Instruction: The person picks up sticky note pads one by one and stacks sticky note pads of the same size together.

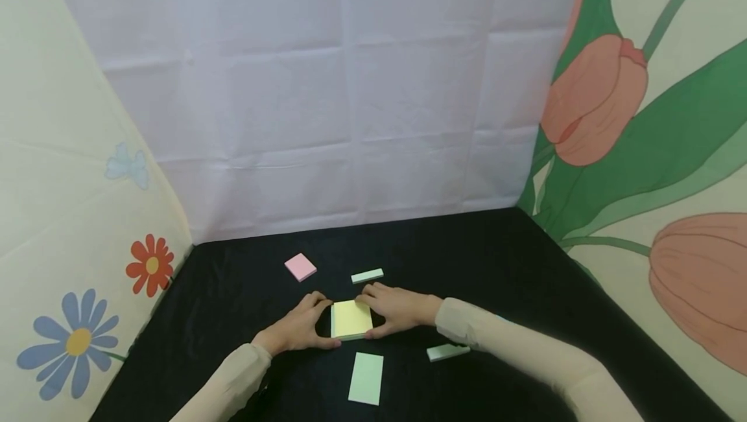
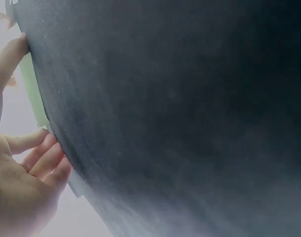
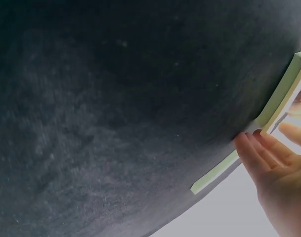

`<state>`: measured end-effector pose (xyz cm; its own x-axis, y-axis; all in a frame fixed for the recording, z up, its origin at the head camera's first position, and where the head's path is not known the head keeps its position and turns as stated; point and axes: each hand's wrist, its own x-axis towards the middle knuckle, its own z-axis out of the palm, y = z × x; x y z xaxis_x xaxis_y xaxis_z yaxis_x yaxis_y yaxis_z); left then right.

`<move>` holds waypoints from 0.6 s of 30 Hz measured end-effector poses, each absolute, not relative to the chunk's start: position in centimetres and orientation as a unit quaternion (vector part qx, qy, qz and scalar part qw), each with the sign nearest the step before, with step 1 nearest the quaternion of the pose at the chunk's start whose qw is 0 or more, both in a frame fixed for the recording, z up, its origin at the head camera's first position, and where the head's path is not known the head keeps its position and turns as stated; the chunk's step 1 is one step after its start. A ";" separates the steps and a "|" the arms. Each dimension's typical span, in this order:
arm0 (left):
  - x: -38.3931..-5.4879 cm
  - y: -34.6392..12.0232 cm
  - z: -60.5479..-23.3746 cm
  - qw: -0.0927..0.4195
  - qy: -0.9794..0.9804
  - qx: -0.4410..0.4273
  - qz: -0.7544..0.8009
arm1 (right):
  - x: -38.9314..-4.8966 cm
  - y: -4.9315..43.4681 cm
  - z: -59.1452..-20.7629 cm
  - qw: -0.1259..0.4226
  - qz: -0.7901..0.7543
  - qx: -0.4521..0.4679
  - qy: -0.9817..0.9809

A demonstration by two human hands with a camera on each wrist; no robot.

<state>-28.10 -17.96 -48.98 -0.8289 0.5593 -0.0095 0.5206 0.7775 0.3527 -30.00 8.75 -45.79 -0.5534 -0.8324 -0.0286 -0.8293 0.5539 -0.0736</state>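
Observation:
A stack of sticky note pads (image 1: 351, 318), yellow on top with pale green below, lies on the black table between both hands. My left hand (image 1: 300, 326) grips its left side, thumb at the near corner and fingers at the far one. On the opposite side my right hand (image 1: 399, 308) grips it the same way. The left wrist view shows the stack's green edge (image 2: 33, 91) between thumb and fingers. In the right wrist view a green layer (image 3: 281, 91) lies against a yellow one beside the fingers.
A pink sticky note pad (image 1: 300, 267) lies at the back left. Behind the right hand is a narrow green pad (image 1: 367, 276); another narrow pad (image 1: 446, 352) lies by the right forearm. A rectangular green pad (image 1: 366, 378) sits nearer the front. A white cloth (image 1: 350, 98) hangs behind the table.

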 end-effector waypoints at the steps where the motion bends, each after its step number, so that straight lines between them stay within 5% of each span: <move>1: -28.1 -18.0 -49.0 0.059 0.941 0.286 0.171 | -30.0 8.7 -45.8 0.027 -0.022 -0.474 0.880; 18: -28.1 -18.2 -48.8 0.063 0.937 0.295 0.176 | -30.1 8.0 -46.2 -0.002 0.013 -0.491 0.871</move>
